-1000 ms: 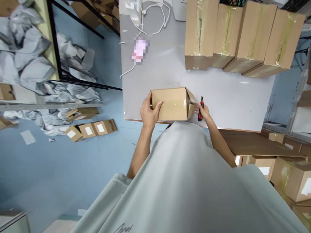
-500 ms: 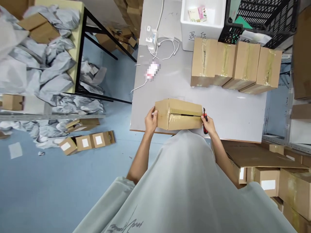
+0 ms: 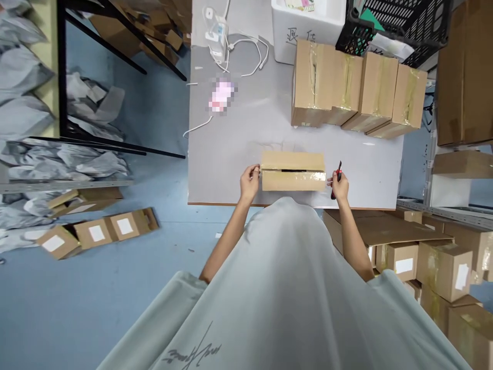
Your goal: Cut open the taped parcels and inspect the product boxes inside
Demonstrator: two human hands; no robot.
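A brown cardboard box (image 3: 292, 181) lies on the grey table in front of me, its taped top seam facing up with a dark gap along the middle. My left hand (image 3: 250, 182) is at the box's left end with its fingers curled together; whether they pinch anything is too small to make out. Just off the right end, my right hand (image 3: 340, 186) is closed around a red and black utility knife (image 3: 339, 174), its dark blade pointing away from me. The right fingertips come close to the box's edge.
Several taped cartons (image 3: 348, 90) stand in a row at the back right, before a white bin (image 3: 308, 36) and a black crate (image 3: 419, 36). A power strip (image 3: 217, 38) with white cables lies at the back left. Boxes (image 3: 442, 267) are stacked on the right.
The box has turned, so its left end face no longer shows and its seam lies level. My right hand has moved off the box's right end with the knife. The view has shifted.
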